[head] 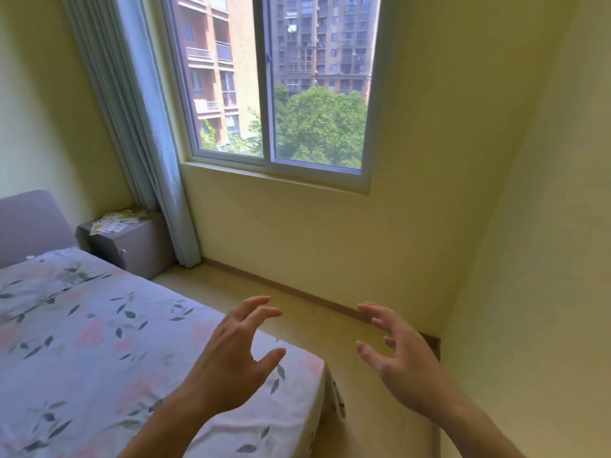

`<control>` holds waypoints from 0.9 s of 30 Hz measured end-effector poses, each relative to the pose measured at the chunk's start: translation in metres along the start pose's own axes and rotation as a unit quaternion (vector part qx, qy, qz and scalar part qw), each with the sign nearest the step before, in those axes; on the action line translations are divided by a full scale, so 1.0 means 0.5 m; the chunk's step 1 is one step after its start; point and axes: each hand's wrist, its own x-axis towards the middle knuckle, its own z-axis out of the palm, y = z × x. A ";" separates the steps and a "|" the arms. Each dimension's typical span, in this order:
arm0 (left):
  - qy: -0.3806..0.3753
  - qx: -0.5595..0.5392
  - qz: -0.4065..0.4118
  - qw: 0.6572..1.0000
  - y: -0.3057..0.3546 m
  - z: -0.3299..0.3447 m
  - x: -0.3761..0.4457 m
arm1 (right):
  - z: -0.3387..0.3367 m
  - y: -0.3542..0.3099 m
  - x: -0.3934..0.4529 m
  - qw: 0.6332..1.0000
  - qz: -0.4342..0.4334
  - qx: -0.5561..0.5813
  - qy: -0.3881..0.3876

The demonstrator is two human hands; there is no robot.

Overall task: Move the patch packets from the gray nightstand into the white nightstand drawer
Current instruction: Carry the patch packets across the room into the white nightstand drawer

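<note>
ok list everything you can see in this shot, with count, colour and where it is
patch packets: a scattered pile, count unclear, white and yellow-green, on top of the gray nightstand
gray nightstand: one, gray, far left corner between the bed and curtain
bed: one, gray sheet with pink flowers and dark leaves, left and lower left
headboard: one, gray, far left
curtain: one, pale blue-gray, drawn to the window's left
window: one, white frame, two panes, far wall
floor: light wood tone, between bed and wall
walls: pale yellow
left hand: fingers spread, holding nothing, over the bed corner
right hand: fingers spread, holding nothing, over the floor
</note>
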 end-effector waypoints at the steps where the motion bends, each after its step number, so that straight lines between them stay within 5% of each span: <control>1: 0.012 0.005 -0.014 1.000 0.001 0.004 0.027 | -0.018 0.005 0.047 1.000 -0.012 -0.001 -0.012; 17: 0.108 0.043 -0.223 0.968 -0.199 0.113 0.454 | -0.060 0.124 0.720 0.982 -0.130 -0.016 -0.136; 27: 0.098 -0.035 -0.142 0.984 -0.202 0.291 0.954 | -0.135 0.270 1.086 0.987 -0.100 -0.023 -0.127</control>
